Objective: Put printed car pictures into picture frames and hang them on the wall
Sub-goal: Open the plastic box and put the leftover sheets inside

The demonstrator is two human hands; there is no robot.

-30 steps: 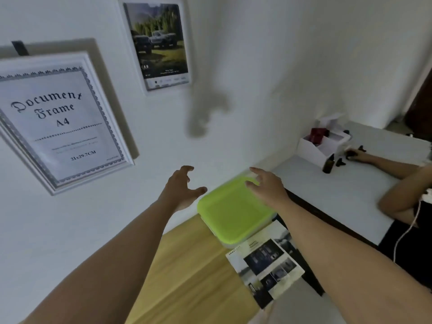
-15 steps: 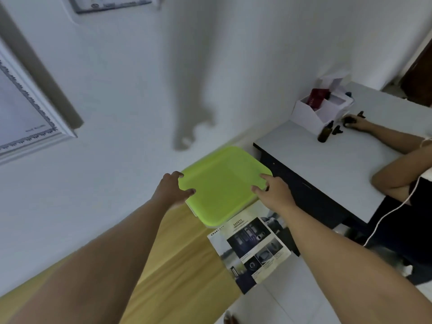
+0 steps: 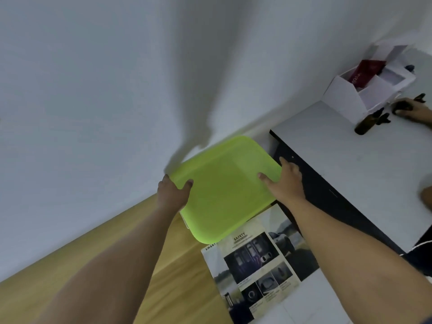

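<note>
A lime-green box lid [image 3: 224,188] lies on top of a container at the far end of the wooden table [image 3: 177,277], against the white wall. My left hand [image 3: 171,194] grips the lid's left edge, thumb on top. My right hand [image 3: 286,182] grips its right edge, thumb on top too. A printed car picture [image 3: 254,265] headed "SAFETY" lies on the table just in front of the lid, overhanging the table's right edge. No picture frames are in view now.
A white desk [image 3: 350,164] with a dark side panel stands to the right. On it are a white organiser box [image 3: 355,97] with a red packet, a dark bottle [image 3: 365,123] and another person's hand [image 3: 413,109]. Pale floor shows at the bottom right.
My view has tilted down, so the wall frames have left the picture. Both hands came from hovering above the green lid to gripping its left and right edges.
</note>
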